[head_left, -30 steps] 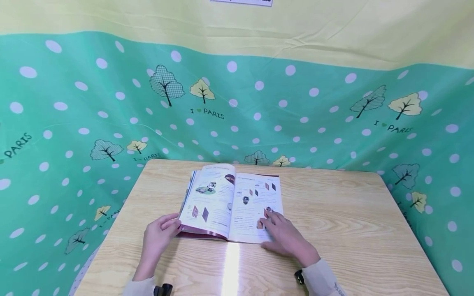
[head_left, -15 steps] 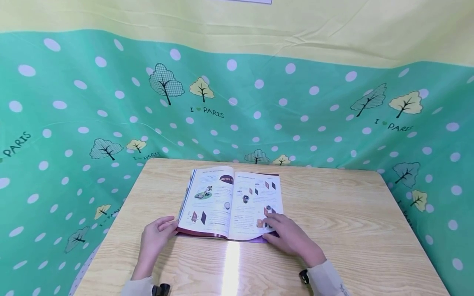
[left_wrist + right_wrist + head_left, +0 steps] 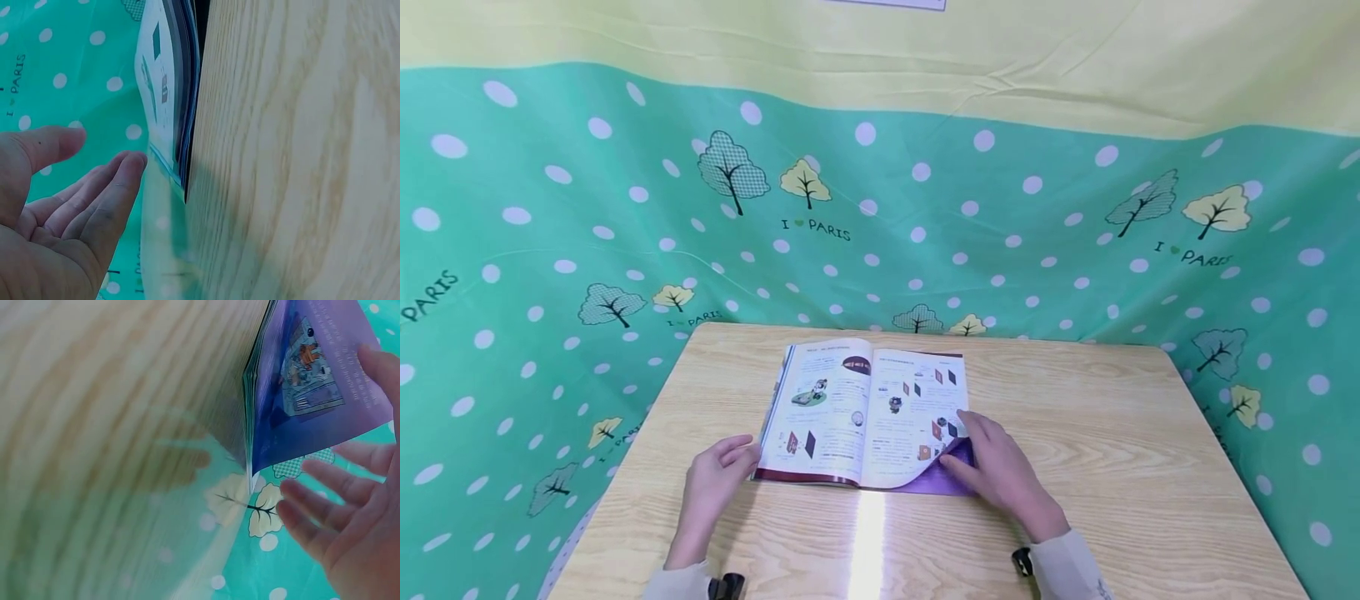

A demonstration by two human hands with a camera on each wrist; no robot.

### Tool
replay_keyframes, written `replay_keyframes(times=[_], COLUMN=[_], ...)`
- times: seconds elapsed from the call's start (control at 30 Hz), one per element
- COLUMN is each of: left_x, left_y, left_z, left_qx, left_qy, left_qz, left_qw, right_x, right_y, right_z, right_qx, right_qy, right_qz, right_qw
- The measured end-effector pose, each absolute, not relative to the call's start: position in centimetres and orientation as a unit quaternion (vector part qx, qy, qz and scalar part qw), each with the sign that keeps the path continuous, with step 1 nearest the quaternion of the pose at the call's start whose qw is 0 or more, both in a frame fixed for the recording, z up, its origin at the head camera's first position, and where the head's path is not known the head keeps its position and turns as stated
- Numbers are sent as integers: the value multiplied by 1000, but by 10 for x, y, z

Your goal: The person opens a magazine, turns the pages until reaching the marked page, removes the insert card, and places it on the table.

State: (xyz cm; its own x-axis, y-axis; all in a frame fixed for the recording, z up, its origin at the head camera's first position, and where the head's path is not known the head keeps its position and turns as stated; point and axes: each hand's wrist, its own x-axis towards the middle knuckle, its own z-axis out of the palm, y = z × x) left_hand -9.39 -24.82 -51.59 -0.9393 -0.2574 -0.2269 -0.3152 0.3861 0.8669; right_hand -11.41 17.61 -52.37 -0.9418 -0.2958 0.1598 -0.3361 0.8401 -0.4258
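Note:
An open picture book [image 3: 829, 400] with printed text and small drawings lies on the table. My right hand [image 3: 1006, 473] pinches the lower right corner of the right-hand page, which curls up and bares a purple page [image 3: 942, 481] beneath. In the right wrist view, the thumb rests on the lifted page's purple underside [image 3: 319, 425], while the other fingers are spread. At the book's lower left corner is my left hand [image 3: 715, 479]. The left wrist view has its thumb held apart and its fingers extended, fingertips beside the book's edge [image 3: 181, 125].
The light wooden table [image 3: 1097, 433] surrounds the book. Behind and at both sides hangs a green and yellow curtain [image 3: 880, 208] with dots and trees. A bright reflection streaks the table in front of the book.
The right hand rested on the right-hand page, then took its lower corner and lifted it, baring the purple page. The left-hand page settled flatter, and the left hand shifted slightly left.

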Motion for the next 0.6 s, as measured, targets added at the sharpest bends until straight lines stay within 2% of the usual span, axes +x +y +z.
replay_keyframes(times=[0.3, 0.6], left_x=[-100, -108], left_y=[-231, -202], left_z=[-513, -514], left_qx=[-160, -115], left_qy=[835, 813], left_qz=[527, 569], left_qw=[22, 25], right_x=[-116, -117], right_y=[173, 165], right_z=[-528, -527], right_qx=[81, 117], right_qy=[-982, -977], right_qz=[171, 175], right_qw=[8, 20])
